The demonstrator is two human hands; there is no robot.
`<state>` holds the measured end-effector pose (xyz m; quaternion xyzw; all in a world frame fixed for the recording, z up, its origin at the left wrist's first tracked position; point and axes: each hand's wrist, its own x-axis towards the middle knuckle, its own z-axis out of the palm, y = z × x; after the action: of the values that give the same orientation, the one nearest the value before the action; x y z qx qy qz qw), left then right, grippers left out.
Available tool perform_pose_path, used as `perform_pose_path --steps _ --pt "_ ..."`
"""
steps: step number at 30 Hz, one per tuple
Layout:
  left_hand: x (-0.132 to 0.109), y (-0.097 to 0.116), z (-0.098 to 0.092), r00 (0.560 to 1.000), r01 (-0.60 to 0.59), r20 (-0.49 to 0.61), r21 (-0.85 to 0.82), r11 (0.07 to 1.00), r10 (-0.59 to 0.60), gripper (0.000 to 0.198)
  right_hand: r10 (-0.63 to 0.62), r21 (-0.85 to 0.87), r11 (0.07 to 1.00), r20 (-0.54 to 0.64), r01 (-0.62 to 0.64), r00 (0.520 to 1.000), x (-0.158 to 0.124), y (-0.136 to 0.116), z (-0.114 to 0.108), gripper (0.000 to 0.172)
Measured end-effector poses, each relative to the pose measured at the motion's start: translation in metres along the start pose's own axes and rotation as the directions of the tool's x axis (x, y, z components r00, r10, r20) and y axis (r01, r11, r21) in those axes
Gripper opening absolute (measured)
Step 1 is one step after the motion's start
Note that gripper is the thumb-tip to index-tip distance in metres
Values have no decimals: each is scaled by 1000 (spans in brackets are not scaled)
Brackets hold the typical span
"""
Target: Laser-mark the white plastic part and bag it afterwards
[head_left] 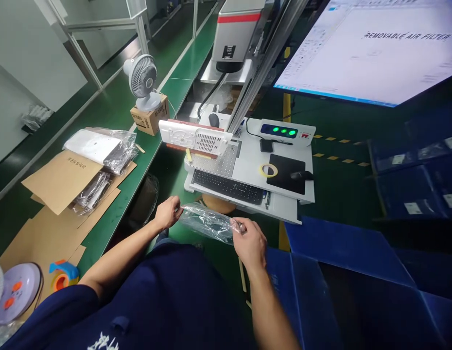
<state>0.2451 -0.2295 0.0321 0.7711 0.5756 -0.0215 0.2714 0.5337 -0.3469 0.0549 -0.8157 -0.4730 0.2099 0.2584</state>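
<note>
A clear plastic bag (207, 222) is stretched between my two hands, in front of my body and below the edge of the white workstation. My left hand (168, 212) pinches its left end, fingers closed. At the other end, my right hand (250, 239) grips the plastic between thumb and curled fingers. Beyond the bag, a white slotted panel (195, 137) rests tilted on the workstation's perforated plate (215, 163), touched by neither hand. A black keyboard (228, 186) lies on the pull-out shelf just past my hands.
Left, a green bench (164, 97) carries cardboard sheets (61, 177), bagged white parts (93, 146), a small fan (142, 80) and a tape dispenser (63, 276). A tape roll (268, 170) lies by a black mouse pad (286, 175). Blue boxes (350, 248) stand right; a monitor (372, 53) hangs above.
</note>
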Motion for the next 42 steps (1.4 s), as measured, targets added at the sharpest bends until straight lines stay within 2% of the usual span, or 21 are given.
perform_pose_path --steps 2,4,6,8,11,15,19,21,25,29,33,36,38,40,42 --pt "-5 -1 20 989 30 144 62 998 -39 17 88 -57 995 76 -84 993 -11 22 8 35" --pt "-13 -4 43 959 72 265 109 991 -99 16 199 -141 976 247 -168 948 -26 44 18 22" --pt "-21 -6 63 937 121 314 127 985 -156 19 264 -193 960 368 -205 892 -39 63 25 14" --pt "-27 -5 75 926 170 316 133 976 -204 27 271 -192 959 402 -209 874 -45 74 28 15" --pt "-26 0 79 929 230 267 125 965 -256 32 247 -168 967 425 -192 871 -39 82 24 21" --pt "-12 12 68 937 278 187 108 954 -294 33 170 -127 984 398 -129 902 -12 85 16 30" --pt "6 22 63 954 245 165 49 968 -250 37 144 -45 990 292 -137 945 14 84 15 43" --pt "18 18 67 954 223 198 27 975 -223 33 183 -37 983 293 -180 939 23 83 20 44" --pt "44 -13 77 912 231 346 6 973 -218 23 276 -117 961 389 -250 879 38 86 34 35" --pt "74 -50 77 897 168 428 -100 981 -110 28 337 -180 940 385 -289 859 52 88 45 36" --pt "122 -82 67 891 125 454 -246 961 0 29 301 -101 952 473 -288 828 81 64 62 45" --pt "168 -106 57 903 151 430 -336 930 9 23 253 -1 955 522 -295 815 120 31 80 65" --pt "200 -122 49 913 171 407 -397 902 6 18 225 22 961 513 -275 828 152 10 93 68" --pt "231 -137 41 919 175 394 -467 866 27 15 225 -4 967 477 -254 850 187 -5 105 73" --pt "264 -151 30 927 161 370 -531 832 56 23 302 -52 950 395 -308 867 222 -14 118 79"
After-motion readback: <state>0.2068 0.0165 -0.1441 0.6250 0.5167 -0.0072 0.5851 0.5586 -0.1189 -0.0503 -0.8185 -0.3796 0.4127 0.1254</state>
